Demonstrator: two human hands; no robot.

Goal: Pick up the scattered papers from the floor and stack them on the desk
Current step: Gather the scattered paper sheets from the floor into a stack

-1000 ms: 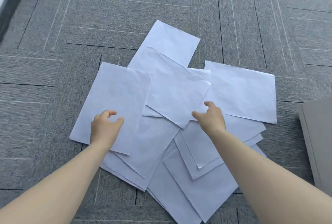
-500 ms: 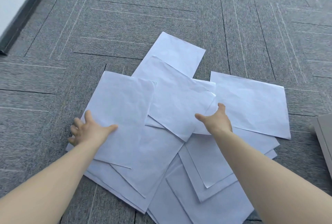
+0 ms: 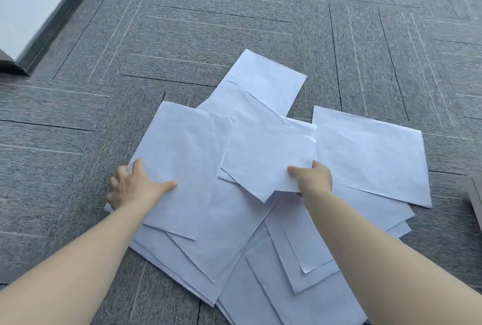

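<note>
Grey carpet floor (image 3: 234, 24) is seen all around, w/ a white wall and dark skirting strip (image 3: 52, 30) at the far left, and a grey board edge (image 3: 473, 194) at the far right. White papers (image 3: 260, 220) are spread in one loose, overlapped pile on the floor, right in front of the person; no worktop is seen. The left hand (image 3: 133, 186) is laid flat on the left sheet (image 3: 182, 168), fingers straight and spread over its left edge, thumb on top; nothing is gripped by it. The right hand (image 3: 313, 178) is pinched on the middle sheet (image 3: 263, 147), thumb on top, other fingers hidden under the paper. That sheet is turned like a diamond, its near corner pointed toward the person, its long axis run from near-left to far-right, approx. It is lifted a bit at the held edge, prob. The left sheet's long axis is run away from the person, tipped a little right. Each hand is nearest its own sheet. The far-right sheet (image 3: 370, 155) is just beside the right hand, so it is prob. best reached by that hand next.
</note>
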